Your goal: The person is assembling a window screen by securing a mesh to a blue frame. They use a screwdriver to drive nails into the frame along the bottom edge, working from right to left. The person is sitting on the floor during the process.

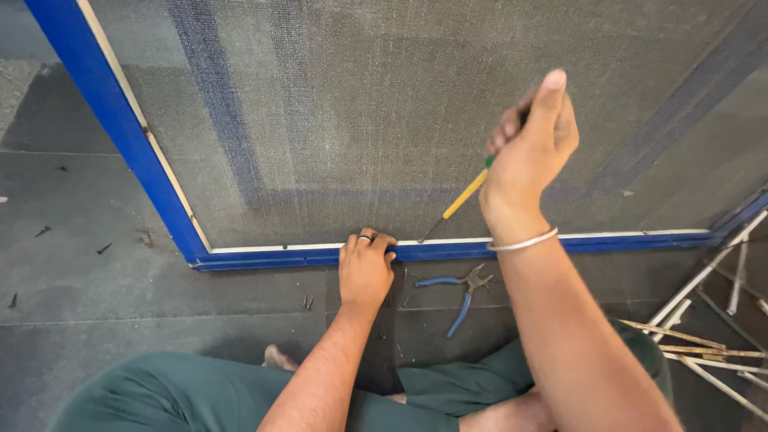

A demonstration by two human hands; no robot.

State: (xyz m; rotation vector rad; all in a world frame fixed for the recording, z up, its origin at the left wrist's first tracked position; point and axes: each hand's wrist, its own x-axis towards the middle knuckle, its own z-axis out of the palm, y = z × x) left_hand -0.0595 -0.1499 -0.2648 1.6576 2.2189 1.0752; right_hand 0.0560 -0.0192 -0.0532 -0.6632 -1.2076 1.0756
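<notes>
Legs: dark green trousers, crossed on the dark grey floor, with a bare foot showing between the knees.
Loose strips: thin pale wooden strips lie scattered on the floor at the right, well apart from both hands.
Pliers: blue-handled metal pliers lie on the floor, handles spread, between the two forearms and just in front of the frame's lower rail.
Left hand: the left hand, a ring on one finger, rests palm down with fingers curled over the lower rail of the blue-painted screen frame; the fingertips press on the thin cream-coloured strip that runs along the inside edge. It grips nothing.
Right hand: the right hand, a silver bangle on the wrist, is raised above the rail and clenched around the top of a yellow-handled screwdriver, thumb pointing up.
Screwdriver: slanted down to the left, its tip close to the cream strip just right of the left hand.
Mesh: dark grey mesh screen fills the frame beyond both hands.
</notes>
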